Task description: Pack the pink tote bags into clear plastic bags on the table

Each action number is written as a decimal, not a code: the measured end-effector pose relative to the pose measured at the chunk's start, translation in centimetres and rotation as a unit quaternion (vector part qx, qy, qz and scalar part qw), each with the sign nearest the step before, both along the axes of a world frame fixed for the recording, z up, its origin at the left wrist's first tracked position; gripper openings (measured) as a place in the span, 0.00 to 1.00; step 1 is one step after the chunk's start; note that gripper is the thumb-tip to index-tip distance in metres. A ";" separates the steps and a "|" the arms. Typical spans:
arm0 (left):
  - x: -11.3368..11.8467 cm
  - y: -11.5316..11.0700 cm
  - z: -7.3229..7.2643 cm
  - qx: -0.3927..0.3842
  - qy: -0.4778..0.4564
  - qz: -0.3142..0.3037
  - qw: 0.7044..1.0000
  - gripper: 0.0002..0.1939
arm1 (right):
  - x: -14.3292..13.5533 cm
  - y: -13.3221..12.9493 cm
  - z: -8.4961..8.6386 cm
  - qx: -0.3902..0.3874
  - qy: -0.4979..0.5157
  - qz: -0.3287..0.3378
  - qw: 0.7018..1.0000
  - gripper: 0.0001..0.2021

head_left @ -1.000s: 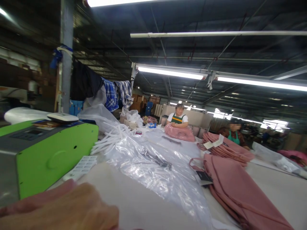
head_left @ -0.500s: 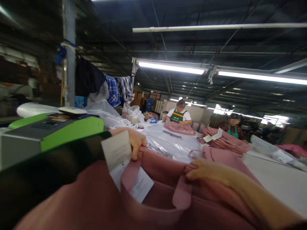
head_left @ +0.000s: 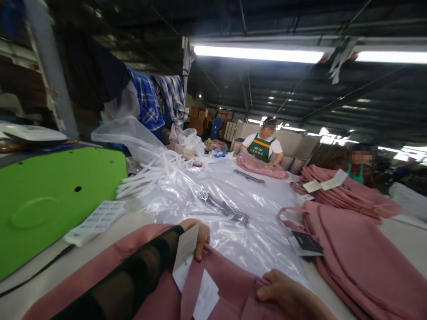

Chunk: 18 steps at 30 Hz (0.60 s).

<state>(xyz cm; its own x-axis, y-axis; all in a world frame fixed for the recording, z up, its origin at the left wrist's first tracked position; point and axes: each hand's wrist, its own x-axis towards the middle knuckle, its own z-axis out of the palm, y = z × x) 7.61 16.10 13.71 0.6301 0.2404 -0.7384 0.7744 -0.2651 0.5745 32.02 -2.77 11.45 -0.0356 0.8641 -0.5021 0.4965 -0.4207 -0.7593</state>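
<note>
Nearest the camera, a pink fabric bag [head_left: 233, 295] lies on the white table [head_left: 396, 249], its top edge gripped by both hands: the left hand [head_left: 199, 234], in a black mesh sleeve, is closed on the edge beside white paper tags [head_left: 187, 255], and the right hand [head_left: 283, 291] pinches the fabric further right. Just beyond lie clear plastic bags [head_left: 213, 200], with a green machine [head_left: 56, 200] to the left and a stack of pink bags [head_left: 353, 253] to the right. At the far end, two people in green aprons sit by more pink fabric [head_left: 262, 166].
</note>
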 end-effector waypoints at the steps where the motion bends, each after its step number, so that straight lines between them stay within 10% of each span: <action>1: 0.0 0.8 -1.1 -0.010 0.004 0.006 1.000 0.24 | 0.4 1.2 -0.6 -0.011 -0.016 0.012 1.000 0.11; 7: -0.6 3.1 -5.0 -0.079 0.025 0.022 0.996 0.24 | 2.0 6.0 -3.7 -0.029 -0.155 0.080 0.984 0.18; 11: -0.9 3.2 -4.9 -0.083 0.023 0.018 0.996 0.22 | 1.2 5.5 -2.3 0.023 -0.263 0.085 0.961 0.17; 18: -0.6 1.4 -3.4 0.189 -0.046 0.115 0.974 0.19 | -7.9 0.1 1.3 0.200 -0.187 0.288 0.917 0.06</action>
